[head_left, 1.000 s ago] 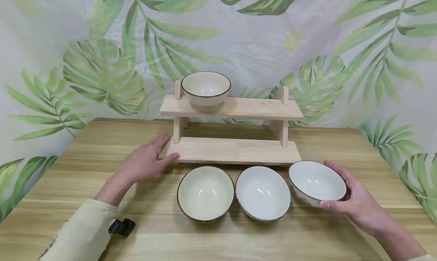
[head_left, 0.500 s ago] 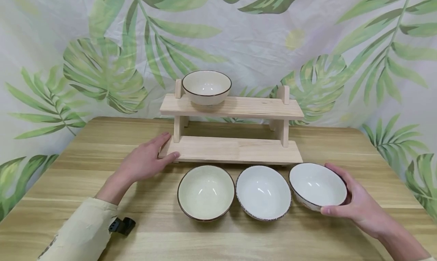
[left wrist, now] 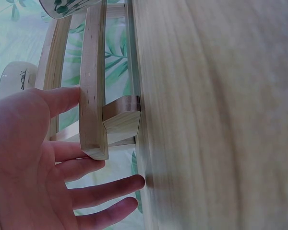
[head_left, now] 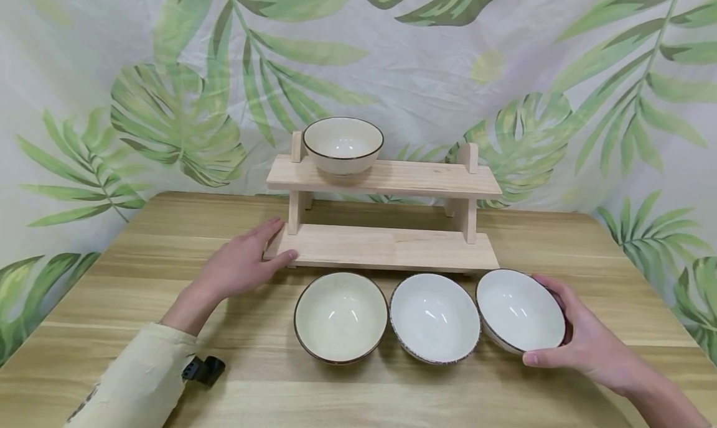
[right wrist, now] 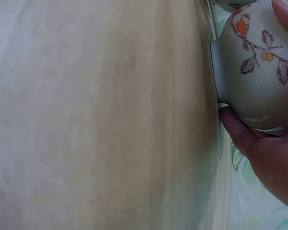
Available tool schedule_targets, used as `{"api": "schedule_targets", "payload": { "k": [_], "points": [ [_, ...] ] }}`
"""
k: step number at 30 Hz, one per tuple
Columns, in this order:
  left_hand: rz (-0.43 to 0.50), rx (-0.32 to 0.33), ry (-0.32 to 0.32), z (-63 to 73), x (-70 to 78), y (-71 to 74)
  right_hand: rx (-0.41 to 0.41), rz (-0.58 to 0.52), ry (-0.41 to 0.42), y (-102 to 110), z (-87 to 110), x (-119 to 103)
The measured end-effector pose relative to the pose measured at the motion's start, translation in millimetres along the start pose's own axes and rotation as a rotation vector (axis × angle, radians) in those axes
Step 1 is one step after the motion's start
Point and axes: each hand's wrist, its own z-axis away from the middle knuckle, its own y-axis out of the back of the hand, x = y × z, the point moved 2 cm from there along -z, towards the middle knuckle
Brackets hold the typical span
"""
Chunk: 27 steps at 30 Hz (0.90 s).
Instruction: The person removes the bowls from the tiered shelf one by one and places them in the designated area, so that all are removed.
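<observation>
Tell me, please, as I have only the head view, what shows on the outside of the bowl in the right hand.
Observer: The right wrist view shows a branch with leaves and two yellow berries on the held bowl.
Operator: Thank you; is the bowl on the upper shelf marked too?
Observer: Yes, the left wrist view shows a dark marking on its side.
Operator: Does the left hand have every finger on the lower shelf?
Observer: No, that view shows two fingers stretched out, apart from it.
</observation>
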Motion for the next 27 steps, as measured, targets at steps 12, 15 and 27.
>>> {"api": "schedule_targets", "payload": {
  "k": [12,15,27],
  "points": [
    [0.002,0.004,-0.003,1.0,0.6,0.9,-0.05,0.1,-0.037,11.0,-4.6,-3.7],
    [0.001,0.005,-0.002,1.0,1.0,1.1,-0.043,0.141,-0.038,15.3,-7.8,-6.4],
    [0.003,0.003,-0.001,1.1,1.2,1.4,0.096,0.165,0.004,28.6,-35.8,-32.7]
  ]
}}
